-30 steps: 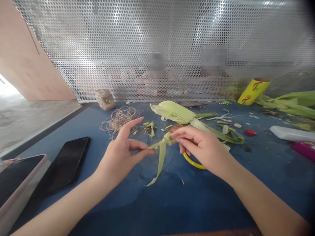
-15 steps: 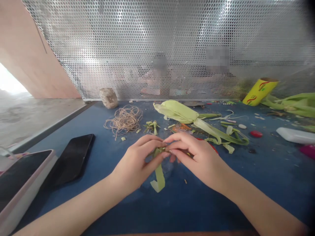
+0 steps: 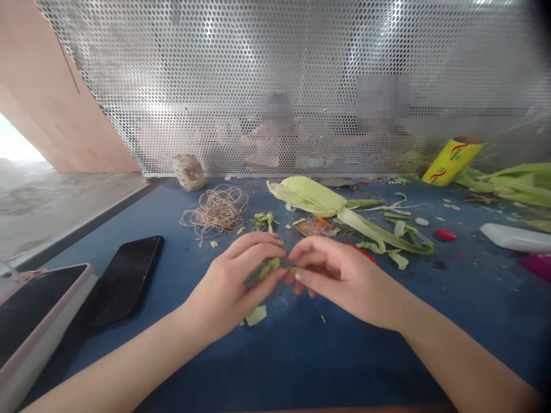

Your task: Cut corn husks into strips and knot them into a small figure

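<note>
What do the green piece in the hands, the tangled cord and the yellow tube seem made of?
Green piece: probably husk or leaf, matte, pale green, though partly hidden.
Tangled cord: likely dull plant-fibre twine, judging by its tan loops.
Yellow tube: perhaps cardboard, smooth and printed outside, brownish at the open rim.

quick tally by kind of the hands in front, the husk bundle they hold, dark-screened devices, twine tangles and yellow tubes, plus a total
Hands: 2 (left hand, right hand)
Held husk bundle: 1, partly hidden
Dark-screened devices: 2 (black phone, pale-cased device)
Twine tangle: 1
Yellow tube: 1
Total: 7
</note>
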A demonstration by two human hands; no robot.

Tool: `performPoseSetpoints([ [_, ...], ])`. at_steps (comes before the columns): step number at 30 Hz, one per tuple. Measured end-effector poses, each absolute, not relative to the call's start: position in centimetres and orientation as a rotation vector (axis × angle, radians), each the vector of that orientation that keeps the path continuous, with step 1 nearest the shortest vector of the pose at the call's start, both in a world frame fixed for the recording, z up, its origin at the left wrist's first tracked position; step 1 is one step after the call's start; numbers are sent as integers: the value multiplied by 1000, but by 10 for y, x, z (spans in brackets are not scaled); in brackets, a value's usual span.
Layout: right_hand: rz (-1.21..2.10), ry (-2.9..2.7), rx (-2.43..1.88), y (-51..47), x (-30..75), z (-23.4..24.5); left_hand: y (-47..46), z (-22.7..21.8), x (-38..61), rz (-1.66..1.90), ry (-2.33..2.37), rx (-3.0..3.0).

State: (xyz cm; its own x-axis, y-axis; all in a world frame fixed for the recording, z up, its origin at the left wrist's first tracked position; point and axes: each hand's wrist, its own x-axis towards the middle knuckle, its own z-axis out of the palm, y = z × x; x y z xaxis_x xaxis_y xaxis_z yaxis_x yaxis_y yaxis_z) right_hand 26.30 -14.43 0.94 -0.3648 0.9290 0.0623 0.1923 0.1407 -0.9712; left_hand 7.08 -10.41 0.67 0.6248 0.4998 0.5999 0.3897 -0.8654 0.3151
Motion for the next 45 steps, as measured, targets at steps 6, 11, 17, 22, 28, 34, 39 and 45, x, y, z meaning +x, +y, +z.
performPoseSetpoints([
  [6, 1659, -1314, -901, -134, 248, -8, -105, 1, 74, 989, 634, 2771],
  [11, 1778, -1094, -910, -130, 244, -14, -106, 5, 68, 990, 573, 2529],
  [17, 1510, -1340, -982, -127, 256, -5, -88, 24, 56, 1065, 852, 2537],
  [22, 1460, -1467, -870, -129, 260, -6, -90, 19, 60, 1019, 658, 2857],
  [28, 1554, -1409, -855, -130, 256, -9, -93, 14, 61, 1079, 677, 3063],
  [34, 1511, -1371, -1133, -130, 250, -11, -99, 11, 61, 1243, 714, 3270],
  [39, 1332, -1461, -1130, -130, 247, -9, -102, 7, 60, 1228, 682, 3313],
  [45, 1410, -1227, -1041, -128, 248, -13, -102, 4, 64, 1329, 836, 3188],
])
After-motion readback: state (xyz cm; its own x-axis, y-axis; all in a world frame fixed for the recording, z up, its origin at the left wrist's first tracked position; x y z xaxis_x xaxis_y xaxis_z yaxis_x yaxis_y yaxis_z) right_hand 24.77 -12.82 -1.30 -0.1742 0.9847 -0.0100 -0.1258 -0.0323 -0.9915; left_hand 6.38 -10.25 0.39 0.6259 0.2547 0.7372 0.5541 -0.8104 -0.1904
